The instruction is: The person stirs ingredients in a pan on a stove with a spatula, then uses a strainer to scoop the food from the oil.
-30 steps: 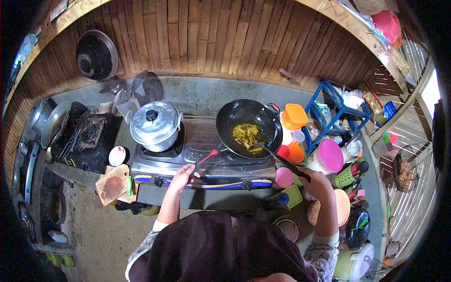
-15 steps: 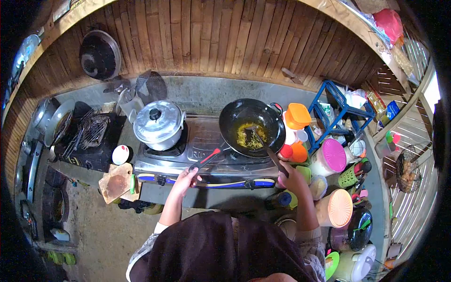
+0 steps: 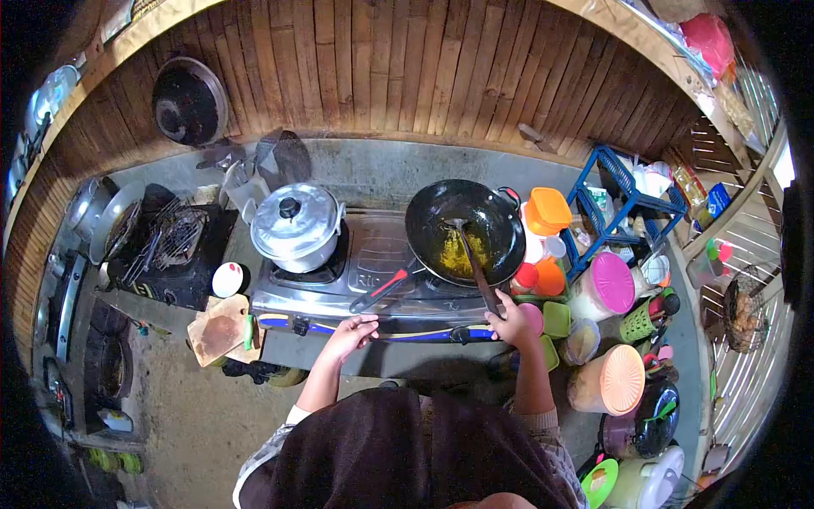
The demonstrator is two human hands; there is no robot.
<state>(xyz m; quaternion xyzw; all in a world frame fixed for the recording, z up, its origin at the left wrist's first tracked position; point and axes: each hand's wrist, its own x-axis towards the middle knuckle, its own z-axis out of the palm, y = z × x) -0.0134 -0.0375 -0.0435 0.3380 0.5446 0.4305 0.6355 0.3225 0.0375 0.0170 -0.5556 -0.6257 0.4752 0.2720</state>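
Note:
My right hand grips the long dark handle of a spatula. The spatula's blade rests inside a black wok on the right burner. Finely sliced yellowish food lies in oil at the wok's bottom; the slices are hard to make out singly. My left hand is just below the end of the wok's red and black handle, apart from it. Its fingers are loosely bent with nothing in them.
A lidded aluminium pot stands on the stove's left burner. Plastic containers and a blue rack crowd the right side. A cutting board with a green-handled knife lies left, near a charred grill.
My left hand has let go of the wok handle and dropped slightly. My right hand has shifted left with the spatula, its blade now farther up the wok. The view has shifted slightly.

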